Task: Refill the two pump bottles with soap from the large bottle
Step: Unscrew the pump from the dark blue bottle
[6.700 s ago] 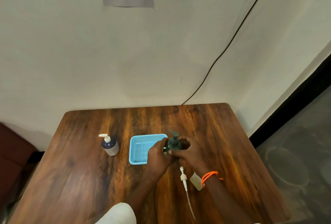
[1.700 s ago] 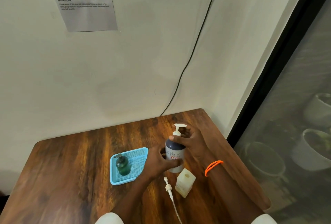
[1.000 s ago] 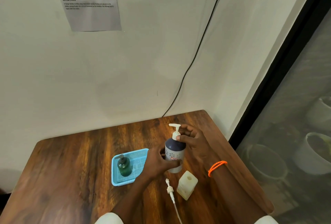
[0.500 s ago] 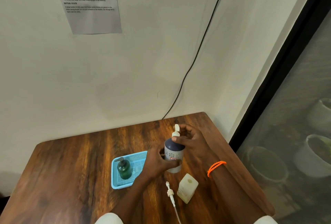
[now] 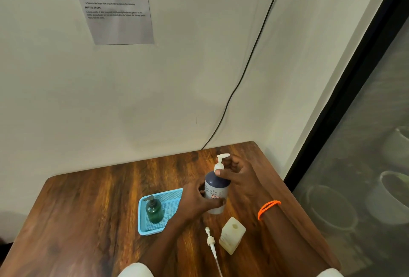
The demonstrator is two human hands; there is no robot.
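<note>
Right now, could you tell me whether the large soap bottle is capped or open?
Open. The large bottle stands upright with its bare mouth hole showing on top, and its pump lies on the table beside it.

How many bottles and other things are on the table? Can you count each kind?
Pump bottles: 2, the green bottle and the dark blue bottle
Large open bottles: 1, the pale bottle
Loose pumps: 1, the white pump
Trays: 1, the blue tray
Total: 5
</note>
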